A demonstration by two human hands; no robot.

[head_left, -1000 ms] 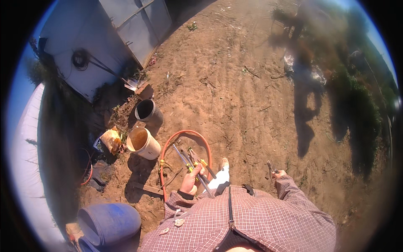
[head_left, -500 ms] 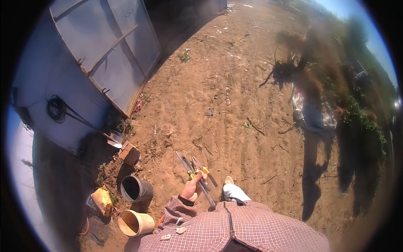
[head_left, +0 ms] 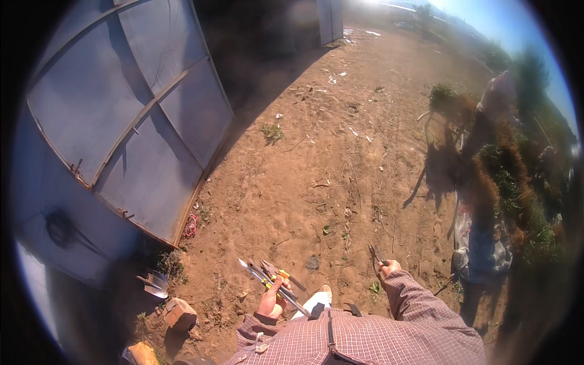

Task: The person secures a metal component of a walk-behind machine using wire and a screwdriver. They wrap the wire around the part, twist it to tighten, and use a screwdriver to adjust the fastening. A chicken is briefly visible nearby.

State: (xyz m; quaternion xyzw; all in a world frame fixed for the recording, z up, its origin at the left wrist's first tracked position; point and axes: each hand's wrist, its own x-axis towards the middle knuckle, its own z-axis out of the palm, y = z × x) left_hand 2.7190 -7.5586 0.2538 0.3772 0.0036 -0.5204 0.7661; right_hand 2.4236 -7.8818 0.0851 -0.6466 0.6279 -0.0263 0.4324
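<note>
My left hand grips a bundle of garden tools: long-bladed shears and pruners with yellow and red handles, their points aimed up and to the left. Over the bare dirt to the right, my right hand is closed on a small dark-bladed tool. Both arms wear a red checked shirt. A white shoe shows between the hands on the brown soil.
A greenhouse wall of plastic sheet on a metal frame fills the left. At its foot lie a small trowel and a brick. On the right stand green and brown plants and a plastic sheet.
The view has swung forward along the dirt path. The buckets, hose and blue barrel seen earlier have left the picture. Both hands keep hold of their tools.
</note>
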